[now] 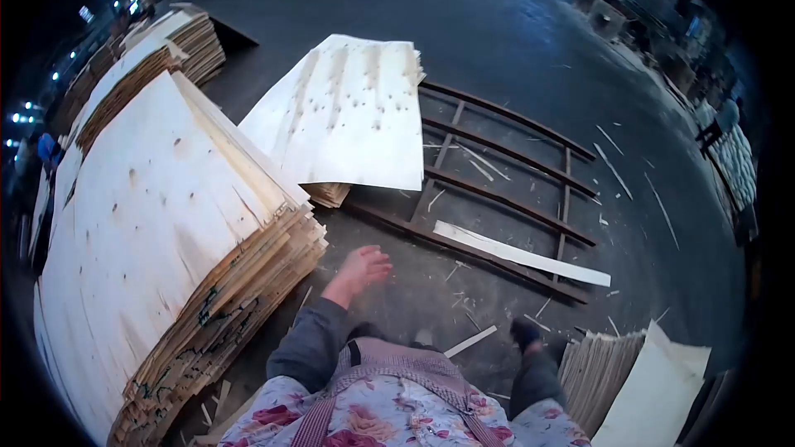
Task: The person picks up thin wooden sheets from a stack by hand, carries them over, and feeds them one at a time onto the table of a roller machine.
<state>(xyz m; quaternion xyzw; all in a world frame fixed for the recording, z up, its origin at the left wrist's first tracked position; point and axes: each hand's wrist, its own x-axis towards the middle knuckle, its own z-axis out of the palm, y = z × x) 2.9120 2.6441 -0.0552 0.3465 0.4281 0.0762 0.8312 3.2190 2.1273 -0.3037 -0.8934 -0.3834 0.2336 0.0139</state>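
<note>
My left hand (362,271) is held over the floor beside the large stack of veneer sheets (157,190), apart from it. Its fingers are loosely bent and apart, and nothing is in them. My right hand (525,333) looks like a dark shape at the end of a grey sleeve; its fingers cannot be made out. Ahead lies a smaller pile of veneer sheets (348,112), pale with brown knots, at the left end of a rusty metal frame (497,178). A long veneer strip (522,253) rests across that frame.
Another bundle of sheets (609,377) stands at my lower right, with a pale sheet (658,389) leaning on it. Wood scraps (613,171) litter the dark floor (497,41). More stacked veneer (195,41) stands at the back left. A person (722,122) is at the far right.
</note>
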